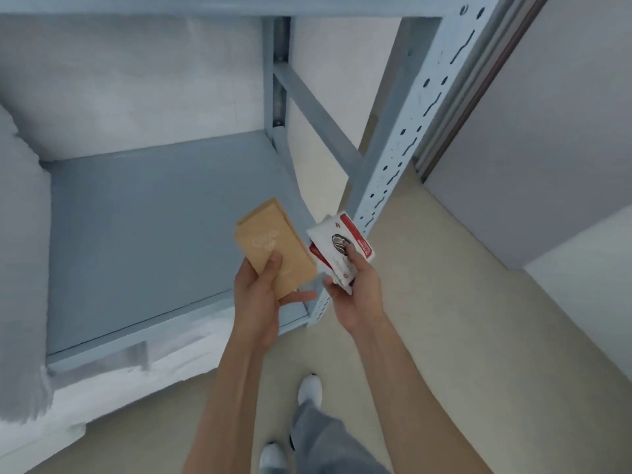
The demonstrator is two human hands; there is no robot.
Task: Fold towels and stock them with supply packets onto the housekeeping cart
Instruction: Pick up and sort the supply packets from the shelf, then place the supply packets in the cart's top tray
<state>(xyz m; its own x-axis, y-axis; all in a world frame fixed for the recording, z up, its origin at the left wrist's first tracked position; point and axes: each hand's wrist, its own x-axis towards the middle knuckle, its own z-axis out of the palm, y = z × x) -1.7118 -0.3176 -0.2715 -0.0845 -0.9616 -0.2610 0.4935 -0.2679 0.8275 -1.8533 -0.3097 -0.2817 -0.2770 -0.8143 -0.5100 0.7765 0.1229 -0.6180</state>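
Observation:
My left hand [263, 295] holds a tan flat supply packet [273, 246] with pale print, thumb on top and fingers underneath. My right hand [355, 289] grips a small stack of white and red packets [342, 244], thumb pressed on the top one. Both hands hover over the front right corner of a grey-blue metal shelf [154, 234]. A white towel pile [20, 251] fills the shelf's left side.
A perforated grey upright post [403, 145] stands right of the hands, with a diagonal brace [318, 114] behind. White fabric [119, 381] lies below the shelf's front lip. Beige floor, my white shoes [309, 391] and a grey wall panel [533, 148] lie to the right.

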